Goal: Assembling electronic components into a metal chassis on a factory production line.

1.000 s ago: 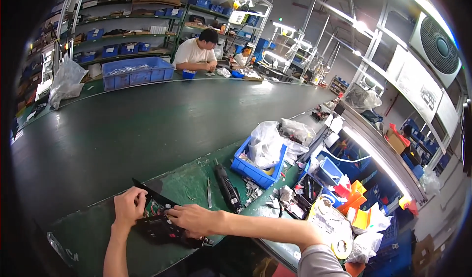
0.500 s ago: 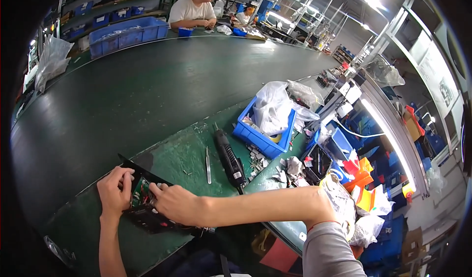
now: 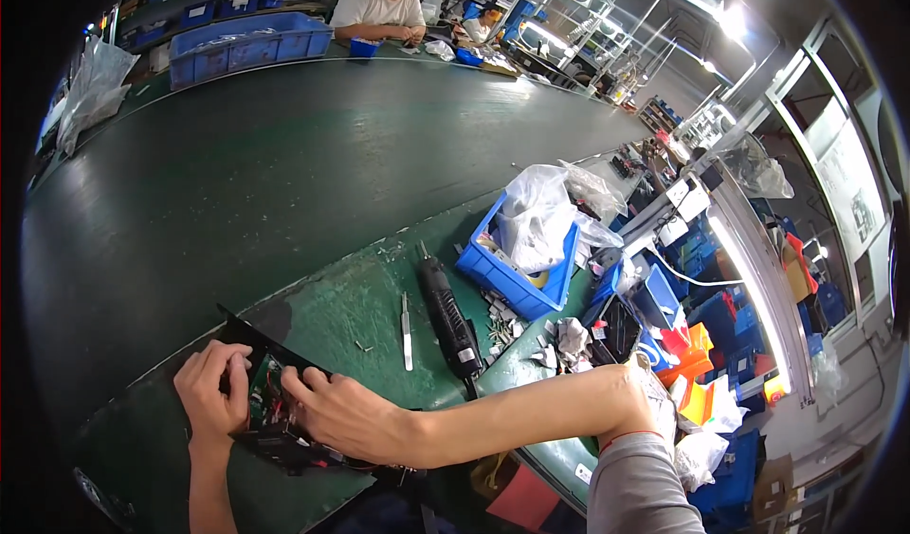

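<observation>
At the lower left of the frame, a black housing [image 3: 289, 451] is being held on the green work surface [image 3: 336, 321], with a flat black panel [image 3: 265, 346] being slanted along its far side and a green circuit board [image 3: 266, 397] being exposed inside. The housing is being gripped at its left edge by the left hand [image 3: 210, 389], whose fingers are being curled in toward the thumb. From the right, the right hand [image 3: 343, 418] is being held across the housing, its fingers being bent and a little spread, with the fingertips being placed close over the board; whether anything is being pinched by them cannot be told, as the view is being blocked by the hand itself. The right upper arm is being covered by a grey sleeve [image 3: 637, 485] at the lower right. Near the centre, metal tweezers [image 3: 407, 333] and a black electric screwdriver [image 3: 445, 308] are being left side by side, apart from both hands. Further right, a white plastic bag [image 3: 536, 217] is being held in a blue bin [image 3: 512, 286], with small scraps [image 3: 500, 325] being strewn just below it. At the upper left, pale pieces are being contained in a large blue crate [image 3: 251, 58], beside which a co-worker [image 3: 379, 8] is being seated.
</observation>
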`<state>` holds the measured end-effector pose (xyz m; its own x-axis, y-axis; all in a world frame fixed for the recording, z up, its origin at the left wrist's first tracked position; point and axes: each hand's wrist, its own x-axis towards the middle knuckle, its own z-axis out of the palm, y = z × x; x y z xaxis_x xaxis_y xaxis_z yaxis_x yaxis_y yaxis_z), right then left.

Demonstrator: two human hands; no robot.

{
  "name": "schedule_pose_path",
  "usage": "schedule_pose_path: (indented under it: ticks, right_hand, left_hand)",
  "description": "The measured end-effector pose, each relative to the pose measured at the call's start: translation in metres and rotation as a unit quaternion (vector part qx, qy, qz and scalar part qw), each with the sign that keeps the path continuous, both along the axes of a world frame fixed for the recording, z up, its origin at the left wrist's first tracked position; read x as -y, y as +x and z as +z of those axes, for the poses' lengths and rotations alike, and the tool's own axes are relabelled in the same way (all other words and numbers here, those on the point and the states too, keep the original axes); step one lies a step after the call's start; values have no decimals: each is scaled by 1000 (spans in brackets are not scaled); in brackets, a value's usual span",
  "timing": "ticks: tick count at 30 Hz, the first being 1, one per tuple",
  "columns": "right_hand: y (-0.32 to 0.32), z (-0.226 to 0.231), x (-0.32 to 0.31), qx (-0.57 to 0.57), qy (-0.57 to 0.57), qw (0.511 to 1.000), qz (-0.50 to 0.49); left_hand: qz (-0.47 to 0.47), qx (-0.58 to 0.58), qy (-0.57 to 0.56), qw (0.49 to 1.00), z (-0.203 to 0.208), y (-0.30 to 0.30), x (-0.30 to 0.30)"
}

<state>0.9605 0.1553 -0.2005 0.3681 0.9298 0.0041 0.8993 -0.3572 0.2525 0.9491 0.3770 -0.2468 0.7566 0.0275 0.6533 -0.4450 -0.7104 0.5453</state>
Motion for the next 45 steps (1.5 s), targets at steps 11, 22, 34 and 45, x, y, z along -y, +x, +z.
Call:
schedule_pose_path:
  ticks: [11, 22, 34, 45]
  right_hand:
    - [25, 0, -7, -230, -30, 972, 41]
    - [39, -10, 7, -256, 95, 961, 47]
    - [48, 24, 21, -201, 164, 964, 54]
    - [47, 32, -42, -248, 99, 962, 53]
  left_hand:
    - [51, 37, -22, 998, -15, -7, -2]
    - [205, 19, -81, 975, -27, -7, -11]
    - [67, -230, -629, 739, 2, -25, 29]
    - [49, -213, -710, 669, -23, -29, -9]
